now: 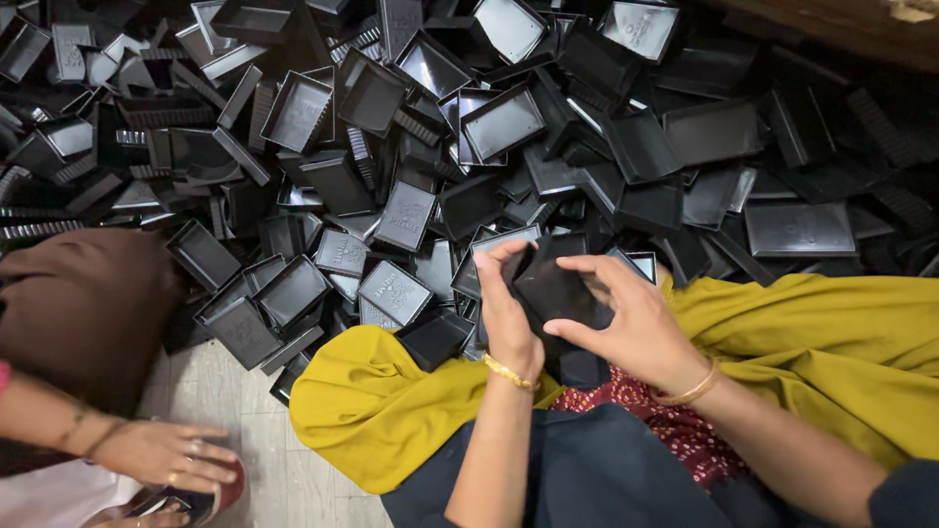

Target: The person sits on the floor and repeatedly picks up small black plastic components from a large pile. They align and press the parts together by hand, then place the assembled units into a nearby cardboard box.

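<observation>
Two hands are on one black plastic tray [554, 289]: your left hand [509, 318] clasps its near-left edge, thumb curled over the top corner, while your right hand [631, 328] grips the opposite side, fingers [597, 266] spread across its upper rim. Both are closed on it and hold it just above your lap, tilted, over the yellow cloth [831, 342].

Beyond your fingertips lies a huge loose heap of matching black trays [440, 147], tumbled at every angle, some face up, some on edge. Nothing near your fingers looks stacked or sorted, so judging by that, most of the pile is yet to be handled and you are only on a single piece.

Well off to the left of your left wrist, another person's hand [161, 452] rests near the pale floor [293, 479], beside a brown bag [83, 303].
</observation>
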